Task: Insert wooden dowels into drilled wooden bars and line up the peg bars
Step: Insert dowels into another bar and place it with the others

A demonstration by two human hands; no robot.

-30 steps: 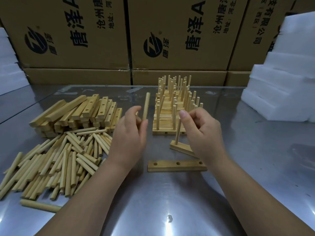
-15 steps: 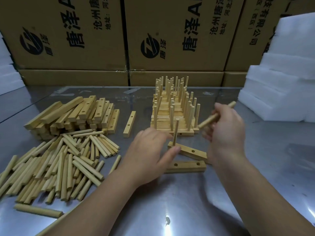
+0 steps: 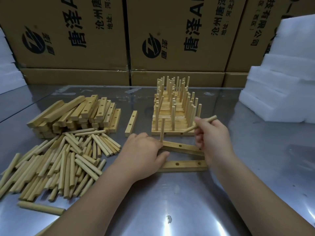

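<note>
Shifted left and lower since half a second before, the right hand [image 3: 214,140] is found nearer the working bar [image 3: 182,147], while the left hand [image 3: 144,154] is held where it was. Behind the steel table [image 3: 255,167], printed cardboard boxes [image 3: 179,31] are stacked, and foam blocks [image 3: 281,82] are piled at right. On the table's left a stack of drilled bars [image 3: 76,114] is noted, with a heap of loose dowels [image 3: 59,160] spread in front. At centre back, finished peg bars [image 3: 172,116] are lined up. The working bar is laid aslant just before them, its left end gripped between left fingers and thumb, one upright dowel [image 3: 162,130] seated there. Nearer still, a second bar [image 3: 184,166] is laid flat. In the curled right fingers a tilted dowel [image 3: 204,122] is pinched, its lower end seen against the front peg bar.
</note>
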